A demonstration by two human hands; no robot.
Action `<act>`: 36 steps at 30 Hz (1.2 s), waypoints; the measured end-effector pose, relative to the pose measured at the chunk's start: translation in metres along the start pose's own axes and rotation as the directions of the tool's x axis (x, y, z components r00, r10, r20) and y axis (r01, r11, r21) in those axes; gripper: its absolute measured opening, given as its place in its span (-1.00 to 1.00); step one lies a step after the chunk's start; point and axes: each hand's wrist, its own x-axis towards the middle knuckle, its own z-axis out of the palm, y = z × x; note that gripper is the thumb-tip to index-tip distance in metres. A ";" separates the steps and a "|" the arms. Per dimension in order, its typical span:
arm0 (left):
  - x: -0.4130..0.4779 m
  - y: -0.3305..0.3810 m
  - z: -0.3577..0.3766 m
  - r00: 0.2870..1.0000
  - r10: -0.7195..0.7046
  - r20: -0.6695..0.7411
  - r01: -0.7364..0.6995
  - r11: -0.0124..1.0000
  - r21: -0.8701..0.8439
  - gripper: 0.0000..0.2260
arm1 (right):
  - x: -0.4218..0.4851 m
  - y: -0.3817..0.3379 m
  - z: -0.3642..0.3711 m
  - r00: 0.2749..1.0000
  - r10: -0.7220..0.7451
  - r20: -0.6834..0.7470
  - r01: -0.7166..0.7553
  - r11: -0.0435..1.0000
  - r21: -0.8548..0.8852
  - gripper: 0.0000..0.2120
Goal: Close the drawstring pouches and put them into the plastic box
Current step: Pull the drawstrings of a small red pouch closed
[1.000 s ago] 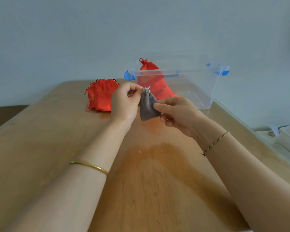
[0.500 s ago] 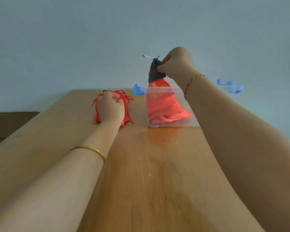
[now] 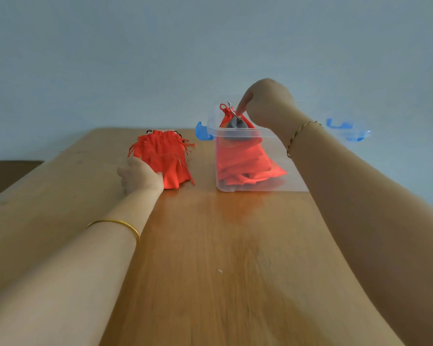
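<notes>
- The left hand [image 3: 141, 176] rests on the surface [image 3: 210, 258] with its fingers curled, and grips the near left corner of the red pouches [image 3: 164, 156].
- The red pouches lie in a loose heap on the surface, just left of the box [image 3: 258, 131]. Their cords and tassels spread out at the far end.
- The right hand [image 3: 268, 103] hangs over the open box with the knuckles up. Its forefinger [image 3: 240, 108] points down and the other fingers are tucked under.
- The fingertip is right beside the silver cord of the grey pouch [image 3: 236, 124]. I cannot tell whether it pinches the cord or only nears it.
- The grey pouch is inside the box at rim height, drawn shut at the neck. It sits on top of the boxed pouches [image 3: 243, 161], which are red and fill the left part.
- The box is clear, with a blue clip [image 3: 202, 132] at each end.
- There is a gold bangle [image 3: 115, 224] on the left wrist and a braided bracelet [image 3: 300, 132] on the right.
</notes>
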 end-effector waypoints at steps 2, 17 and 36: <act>-0.002 0.001 -0.002 1.000 -0.009 -0.003 0.009 1.000 -0.016 -0.45 | -0.014 -0.001 -0.009 0.995 -0.013 -0.097 0.023 0.995 0.101 -0.62; -0.041 -0.029 -0.027 0.985 0.172 0.028 -0.165 0.972 -0.167 -0.75 | -0.139 0.013 0.048 0.959 -0.110 0.261 -0.022 0.889 0.458 -0.78; -0.124 0.008 -0.018 0.748 0.543 0.382 -0.116 0.674 -0.729 -0.68 | -0.137 0.050 0.044 0.980 -0.019 0.198 -0.140 0.642 0.754 -0.80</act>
